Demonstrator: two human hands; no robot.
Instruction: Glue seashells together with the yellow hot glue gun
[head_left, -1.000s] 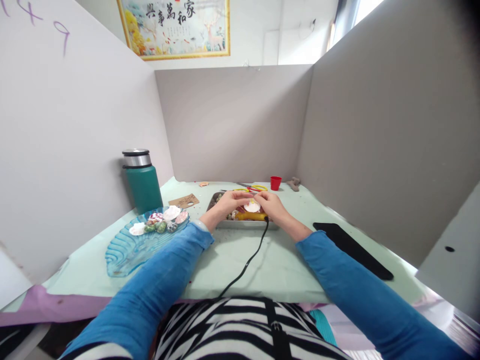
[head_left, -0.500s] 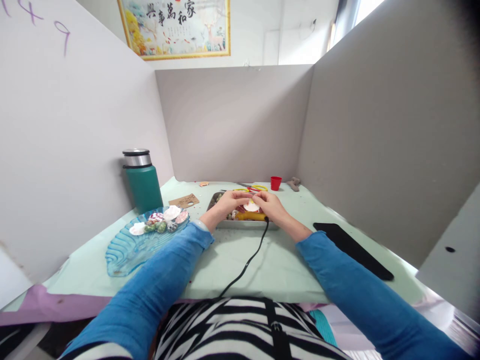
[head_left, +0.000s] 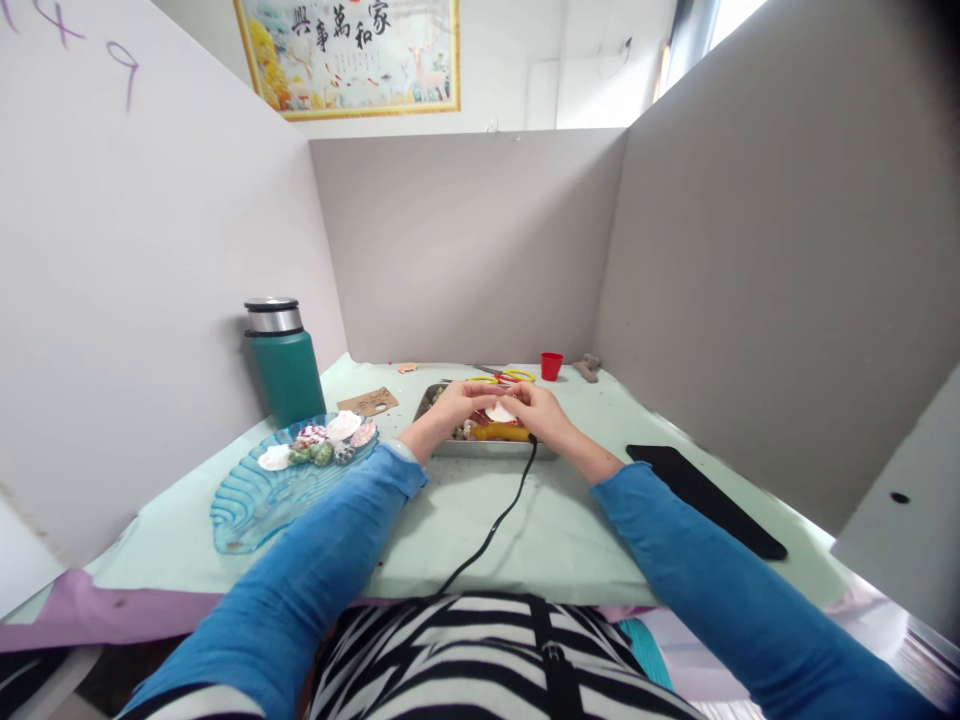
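Observation:
Both hands meet over a metal tray (head_left: 495,452), their fingertips pinching a white seashell (head_left: 501,411) between them. My left hand (head_left: 461,403) reaches in from the left with its fingers curled around the shell's upper edge. From the other side, my right hand (head_left: 541,412) has thumb and fingers closed on the same shell. Just below them, a yellow tool (head_left: 501,432) with a black cord (head_left: 491,530) lies in the tray; its exact kind is hard to make out. Small shells (head_left: 463,430) sit beside it, and the hands partly hide the tray's contents.
To the left, a blue shell-shaped glass plate (head_left: 251,510) carries several shells, with a green bottle (head_left: 286,370) behind it. A brown tag (head_left: 369,402), scissors (head_left: 504,377) and a red cup (head_left: 552,366) are farther back. A black flat strip (head_left: 705,500) lies right; panels enclose three sides.
The hands have hardly moved. The white shell is turned slightly between the fingers, and a yellow spot seen on it before no longer shows.

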